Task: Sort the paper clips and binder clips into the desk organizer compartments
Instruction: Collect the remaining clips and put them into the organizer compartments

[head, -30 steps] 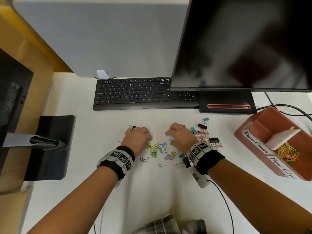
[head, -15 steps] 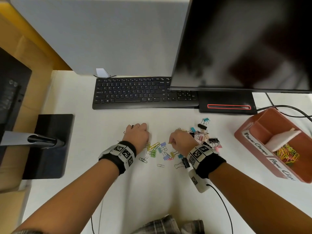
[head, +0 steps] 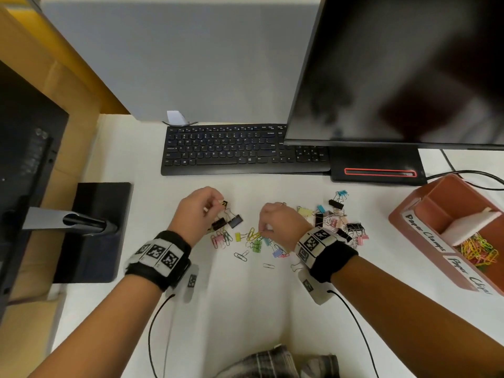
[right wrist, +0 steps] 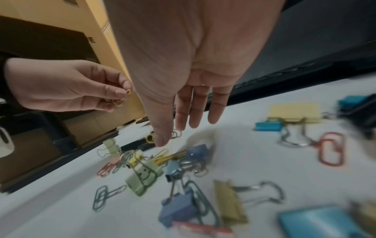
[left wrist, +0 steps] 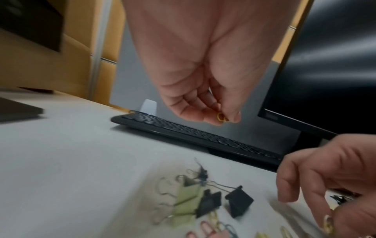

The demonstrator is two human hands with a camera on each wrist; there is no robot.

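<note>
At desk centre, left hand [head: 200, 211] pinches small yellow wire paper clip [left wrist: 222, 117]; right hand [head: 278, 222], fingers straight, reaches pile at 6 o'clock. Loose pinch risks drop.

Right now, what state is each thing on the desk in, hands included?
Left hand: raised off the desk, pinching a yellow paper clip.
Right hand: fingers straight, holding nothing, over the loose clips.
Loose clips: scattered on the desk, unsorted.
Desk organizer: open-topped, coloured paper clips in its near compartment.
Monitor: screen dark.
Keyboard: flat, untouched.
</note>
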